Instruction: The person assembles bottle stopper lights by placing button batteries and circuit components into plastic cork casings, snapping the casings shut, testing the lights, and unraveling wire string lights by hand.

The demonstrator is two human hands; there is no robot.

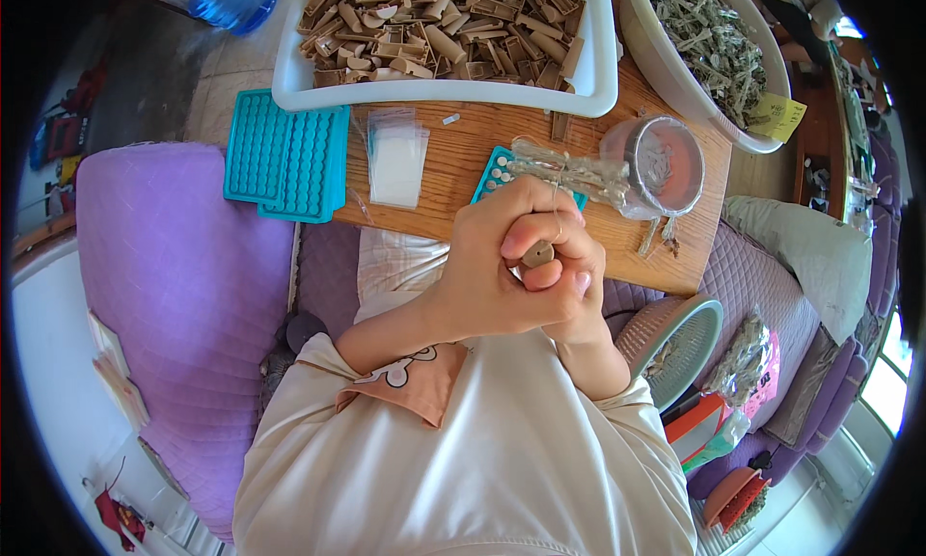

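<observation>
My left hand (480,262) and my right hand (584,271) are clasped together above the table's front edge, fingers wrapped over each other. Between them they squeeze a small brown tube-like piece (537,255); only its round end, with a small hole, shows among the fingers. Just beyond the hands lies a small teal tray (495,177) with white round bits in its cavities, partly hidden by the hands. A bundle of clear, crinkled plastic strips (579,173) rests across that tray and reaches a plastic-lined round tub (701,170).
A white bin (386,98) of tan half-round pieces (444,43) stands at the back, beside a large basin (648,35) of clear and greenish strips. Stacked teal trays (333,151) and clear plastic bags (395,165) lie left on the wooden table (434,218). A basket (709,334) sits right.
</observation>
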